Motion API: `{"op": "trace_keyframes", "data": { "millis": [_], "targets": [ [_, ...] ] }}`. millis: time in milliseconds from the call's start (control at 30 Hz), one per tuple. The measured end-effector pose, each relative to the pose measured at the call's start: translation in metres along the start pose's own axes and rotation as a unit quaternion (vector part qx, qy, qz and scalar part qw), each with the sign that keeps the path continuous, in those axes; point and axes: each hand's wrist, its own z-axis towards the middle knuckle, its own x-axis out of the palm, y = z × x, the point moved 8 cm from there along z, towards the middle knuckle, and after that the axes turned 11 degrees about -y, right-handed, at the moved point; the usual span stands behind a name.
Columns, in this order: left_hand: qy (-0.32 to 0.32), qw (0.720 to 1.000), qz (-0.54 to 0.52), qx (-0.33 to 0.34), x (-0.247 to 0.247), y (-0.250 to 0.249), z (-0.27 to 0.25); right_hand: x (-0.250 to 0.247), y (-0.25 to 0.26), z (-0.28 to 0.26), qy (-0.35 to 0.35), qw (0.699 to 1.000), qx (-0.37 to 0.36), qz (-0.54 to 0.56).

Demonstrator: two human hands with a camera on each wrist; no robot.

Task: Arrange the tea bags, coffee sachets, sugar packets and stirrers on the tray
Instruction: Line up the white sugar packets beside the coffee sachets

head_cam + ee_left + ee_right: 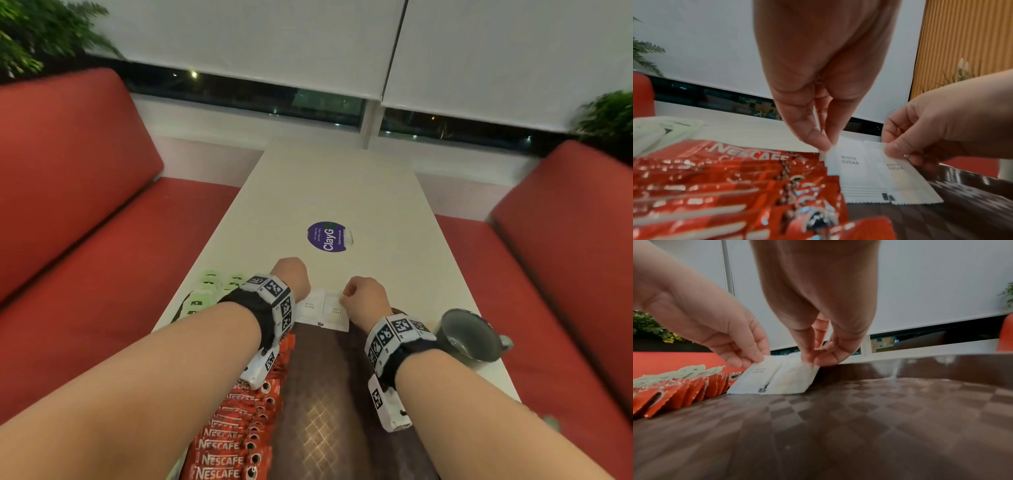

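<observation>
White sugar packets (pixel 322 312) (pixel 865 172) (pixel 777 378) lean against the far wall of the dark brown checkered tray (pixel 318 411) (pixel 838 418). My left hand (pixel 291 275) (pixel 828 144) (pixel 748 360) pinches the top corner of the left stack. My right hand (pixel 363 296) (pixel 813 359) (pixel 898 151) pinches the top edge of the right packet. Red Nescafe sachets (pixel 239 428) (pixel 715 186) (pixel 684 391) lie in a row along the tray's left side. Pale green tea bags (pixel 209 291) (pixel 659 129) (pixel 680 371) lie further left. No stirrers show.
A grey mug (pixel 469 337) stands on the white table (pixel 342 192) right of the tray. A purple round sticker (pixel 327 236) lies beyond my hands. Red sofa cushions (pixel 68 178) flank the table, with a window blind behind.
</observation>
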Motion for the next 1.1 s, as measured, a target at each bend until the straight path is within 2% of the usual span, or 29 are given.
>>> {"op": "trace_keyframes", "data": {
  "millis": [167,333,567,733,833,933,1000,1100],
  "targets": [
    [-0.013,0.999,0.042,0.013,-0.001,-0.001,0.001,0.001,0.000,0.001,-0.004,1.000,-0.009,-0.015],
    [0.006,0.998,0.063,0.015,-0.003,-0.001,-0.003,0.001,0.005,0.005,0.002,0.999,-0.028,-0.022],
    [-0.030,0.999,0.029,0.029,-0.011,-0.002,-0.005,0.003,0.005,0.006,0.003,0.999,-0.035,-0.028],
    [-0.069,0.997,-0.019,0.042,-0.043,-0.004,-0.025,0.002,0.004,0.004,0.002,0.999,-0.032,-0.031],
    [-0.119,0.982,-0.141,0.036,-0.088,-0.002,-0.060,-0.013,0.011,0.000,-0.009,0.998,-0.050,-0.037],
    [-0.152,0.961,-0.222,0.064,-0.122,0.002,-0.117,-0.031,0.028,-0.024,-0.029,0.996,-0.077,-0.015],
    [-0.149,0.952,-0.254,0.083,-0.131,0.011,-0.164,-0.045,0.046,-0.055,-0.039,0.993,-0.105,0.032],
    [-0.100,0.955,-0.269,0.078,-0.116,0.037,-0.242,-0.064,0.075,-0.125,-0.024,0.985,-0.150,0.083]
  ]
}}
